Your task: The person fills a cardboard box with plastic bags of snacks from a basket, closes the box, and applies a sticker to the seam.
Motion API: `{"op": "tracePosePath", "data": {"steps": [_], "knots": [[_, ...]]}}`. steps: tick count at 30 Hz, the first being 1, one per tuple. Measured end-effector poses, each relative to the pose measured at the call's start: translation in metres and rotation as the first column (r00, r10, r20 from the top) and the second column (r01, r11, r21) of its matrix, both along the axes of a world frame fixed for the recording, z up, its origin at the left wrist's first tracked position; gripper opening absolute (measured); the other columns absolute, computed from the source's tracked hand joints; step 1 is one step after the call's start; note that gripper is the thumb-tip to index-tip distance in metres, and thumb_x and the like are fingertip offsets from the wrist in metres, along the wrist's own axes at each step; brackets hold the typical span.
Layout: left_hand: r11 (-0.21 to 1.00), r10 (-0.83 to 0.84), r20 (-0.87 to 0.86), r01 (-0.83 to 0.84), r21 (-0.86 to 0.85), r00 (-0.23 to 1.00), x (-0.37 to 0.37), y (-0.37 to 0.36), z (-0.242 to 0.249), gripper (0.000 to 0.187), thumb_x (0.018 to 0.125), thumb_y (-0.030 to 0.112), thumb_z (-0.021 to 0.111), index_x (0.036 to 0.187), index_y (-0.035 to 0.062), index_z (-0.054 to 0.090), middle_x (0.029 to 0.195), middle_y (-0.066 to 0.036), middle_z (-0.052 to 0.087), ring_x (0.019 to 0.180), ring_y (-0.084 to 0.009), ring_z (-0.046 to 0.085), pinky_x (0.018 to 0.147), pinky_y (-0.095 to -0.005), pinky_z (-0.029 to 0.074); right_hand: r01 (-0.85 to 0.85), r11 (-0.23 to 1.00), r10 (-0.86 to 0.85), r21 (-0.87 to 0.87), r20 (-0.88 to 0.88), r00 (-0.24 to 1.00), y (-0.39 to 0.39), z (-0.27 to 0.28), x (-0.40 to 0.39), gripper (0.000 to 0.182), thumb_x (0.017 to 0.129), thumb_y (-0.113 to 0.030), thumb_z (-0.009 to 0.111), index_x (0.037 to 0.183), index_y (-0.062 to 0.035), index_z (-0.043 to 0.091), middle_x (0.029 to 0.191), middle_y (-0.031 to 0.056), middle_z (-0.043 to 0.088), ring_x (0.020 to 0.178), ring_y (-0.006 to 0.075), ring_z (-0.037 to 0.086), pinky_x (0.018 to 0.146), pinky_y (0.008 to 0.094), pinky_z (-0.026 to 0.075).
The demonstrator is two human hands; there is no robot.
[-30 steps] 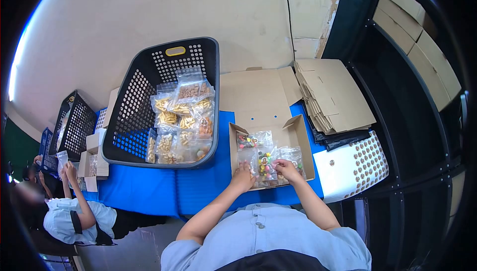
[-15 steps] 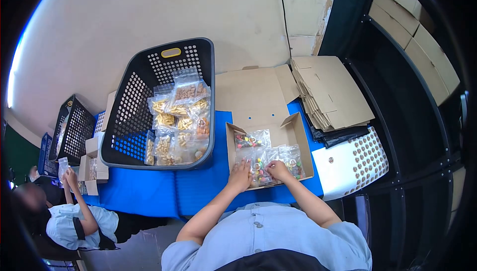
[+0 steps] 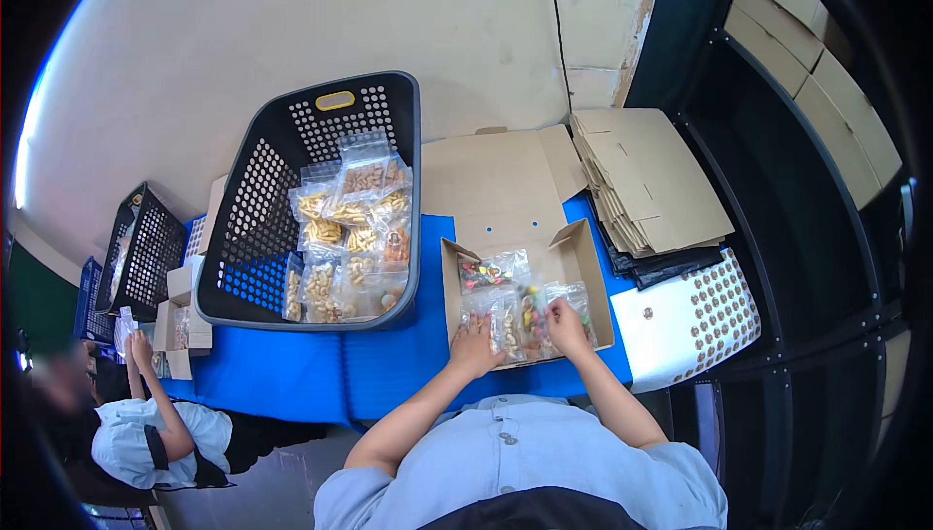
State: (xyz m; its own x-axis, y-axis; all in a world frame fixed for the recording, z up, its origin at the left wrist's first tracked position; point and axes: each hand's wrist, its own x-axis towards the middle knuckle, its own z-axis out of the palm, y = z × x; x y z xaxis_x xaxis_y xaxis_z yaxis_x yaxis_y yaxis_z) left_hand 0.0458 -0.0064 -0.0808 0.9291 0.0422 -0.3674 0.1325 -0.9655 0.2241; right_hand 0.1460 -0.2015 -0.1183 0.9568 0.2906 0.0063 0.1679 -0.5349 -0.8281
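An open cardboard box stands on the blue cloth in front of me, with clear zip bags inside. My left hand lies flat, fingers stretched, at the box's front left, touching a clear bag with pale nut-like pieces. My right hand is closed in a pinch on a clear bag of colourful candies, which is slightly blurred. Behind the left hand rests another bag of dark and colourful candies. A further bag lies at the right, partly hidden by my right hand.
A black perforated basket holds several snack bags to the left. Folded cardboard boxes are stacked at the right, by a sticker sheet. A co-worker handles a bag farther left. Dark shelving borders the right side.
My right hand has shifted slightly right and away from my left hand, moving the candy bag with it. The pale-pieced bag now shows more clearly beside my left hand, which has barely moved.
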Motion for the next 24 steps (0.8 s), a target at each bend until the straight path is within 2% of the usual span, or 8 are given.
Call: {"op": "tracePosePath", "data": {"steps": [3, 5, 9, 11, 14, 18, 21, 24], "knots": [[0.951, 0.111, -0.045, -0.119, -0.285, 0.993, 0.003, -0.002, 0.008, 0.088, 0.081, 0.035, 0.063, 0.147, 0.0035, 0.014, 0.145, -0.031, 0.026, 0.132, -0.0417, 0.033, 0.109, -0.0420, 0.030, 0.066, 0.995, -0.064, 0.070, -0.033, 0.997, -0.012, 0.008, 0.006, 0.012, 0.088, -0.011, 0.058, 0.095, -0.0013, 0.054, 0.076, 0.0190, 0.065, 0.075, 0.0326, 0.066, 0.068, 0.0388, 0.050], [0.858, 0.261, 0.051, -0.207, -0.470, 0.964, 0.004, 0.000, -0.011, 0.087, 0.077, 0.022, 0.066, 0.146, 0.0021, 0.016, 0.140, -0.033, 0.031, 0.129, -0.0457, 0.036, 0.102, -0.0429, 0.040, 0.091, 0.988, -0.078, 0.125, -0.107, 0.991, -0.019, 0.011, 0.007, 0.012, 0.089, -0.012, 0.059, 0.094, -0.0014, 0.054, 0.071, 0.0162, 0.065, 0.066, 0.0260, 0.064, 0.061, 0.0360, 0.048], [0.853, 0.302, 0.176, -0.184, -0.489, 0.937, 0.003, 0.009, -0.034, 0.085, 0.079, 0.015, 0.064, 0.145, -0.0013, 0.012, 0.139, -0.034, 0.031, 0.127, -0.0469, 0.036, 0.103, -0.0441, 0.038, 0.091, 0.977, -0.044, 0.195, -0.233, 0.972, -0.021, 0.016, 0.003, 0.013, 0.089, -0.013, 0.060, 0.094, -0.0023, 0.054, 0.067, 0.0121, 0.063, 0.058, 0.0170, 0.058, 0.054, 0.0323, 0.043], [0.805, 0.344, 0.158, -0.204, -0.556, 0.926, 0.001, 0.011, -0.031, 0.079, 0.079, 0.006, 0.058, 0.142, -0.0084, 0.013, 0.127, -0.028, 0.042, 0.118, -0.0423, 0.046, 0.102, -0.0427, 0.038, 0.035, 0.955, 0.061, 0.295, -0.311, 0.949, -0.015, 0.017, -0.003, 0.009, 0.091, -0.013, 0.058, 0.094, -0.0047, 0.054, 0.061, 0.0019, 0.055, 0.053, 0.0063, 0.045, 0.045, 0.0264, 0.033], [0.821, 0.351, 0.126, -0.240, -0.519, 0.928, 0.003, 0.011, -0.040, 0.081, 0.081, 0.013, 0.060, 0.145, -0.0042, 0.012, 0.136, -0.035, 0.034, 0.132, -0.0458, 0.030, 0.108, -0.0437, 0.033, -0.078, 0.967, 0.148, 0.244, -0.283, 0.948, -0.005, -0.008, -0.006, 0.010, 0.091, -0.012, 0.058, 0.094, -0.0040, 0.055, 0.060, 0.0028, 0.055, 0.049, 0.0076, 0.046, 0.043, 0.0269, 0.034], [0.749, 0.401, 0.077, -0.278, -0.601, 0.913, 0.000, 0.000, -0.011, 0.078, 0.082, 0.015, 0.059, 0.144, -0.0049, 0.016, 0.137, -0.034, 0.033, 0.132, -0.0461, 0.030, 0.108, -0.0438, 0.031, -0.239, 0.958, 0.279, 0.155, -0.327, 0.903, 0.012, -0.037, -0.009, 0.009, 0.089, -0.009, 0.058, 0.091, -0.0005, 0.055, 0.059, 0.0071, 0.058, 0.048, 0.0135, 0.058, 0.043, 0.0304, 0.048], [0.816, 0.327, 0.116, -0.218, -0.535, 0.938, -0.001, -0.001, 0.001, 0.072, 0.082, 0.018, 0.059, 0.142, -0.0033, 0.025, 0.140, -0.032, 0.031, 0.130, -0.0473, 0.032, 0.109, -0.0439, 0.031, -0.220, 0.972, 0.228, 0.080, -0.538, 0.811, 0.018, -0.018, -0.011, 0.014, 0.087, -0.013, 0.061, 0.091, 0.0004, 0.060, 0.067, 0.0104, 0.063, 0.055, 0.0175, 0.063, 0.049, 0.0316, 0.051], [0.822, 0.257, -0.040, -0.240, -0.516, 0.966, -0.003, -0.002, 0.029, 0.064, 0.083, 0.021, 0.059, 0.138, -0.0029, 0.036, 0.143, -0.029, 0.031, 0.131, -0.0438, 0.035, 0.109, -0.0431, 0.031, -0.249, 0.968, 0.221, 0.021, -0.544, 0.810, 0.020, -0.014, -0.009, 0.015, 0.086, -0.013, 0.062, 0.092, 0.0014, 0.060, 0.068, 0.0108, 0.064, 0.051, 0.0169, 0.063, 0.044, 0.0319, 0.051]]}}
